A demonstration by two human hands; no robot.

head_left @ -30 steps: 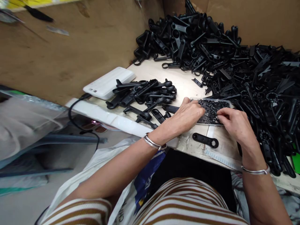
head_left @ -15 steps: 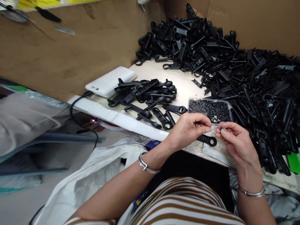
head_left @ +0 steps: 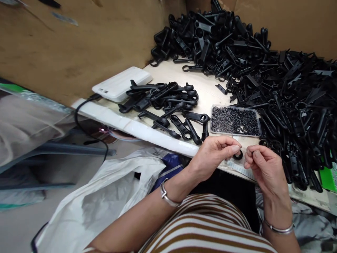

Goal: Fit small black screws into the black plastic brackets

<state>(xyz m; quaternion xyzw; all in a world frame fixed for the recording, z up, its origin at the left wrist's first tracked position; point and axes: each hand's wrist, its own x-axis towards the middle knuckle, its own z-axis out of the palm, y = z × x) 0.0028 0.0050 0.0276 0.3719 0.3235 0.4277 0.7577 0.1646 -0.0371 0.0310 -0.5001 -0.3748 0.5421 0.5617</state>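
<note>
My left hand (head_left: 217,153) is closed, thumb and forefinger pinched together; anything between them is too small to make out. Just past its fingertips shows the ring end of a black plastic handle-like part (head_left: 238,155) on the table, the rest hidden behind the hand. My right hand (head_left: 265,165) is also closed in a pinch, with a tiny dark piece barely showing at the fingertips. The two hands are a short gap apart. Right beyond them lies a clear shallow box (head_left: 235,135) filled with tiny black pieces (head_left: 231,119).
Left of the box lies a small pile of black ring-ended parts (head_left: 163,98), beside a white power bank (head_left: 121,83) with a black cable (head_left: 77,117). A large heap of black parts (head_left: 284,84) covers the back and right. White padding (head_left: 137,128) lines the front edge.
My hands have moved slightly apart and lower relative to the box, still pinched. More of the box's near edge now shows. The view has shifted a little.
</note>
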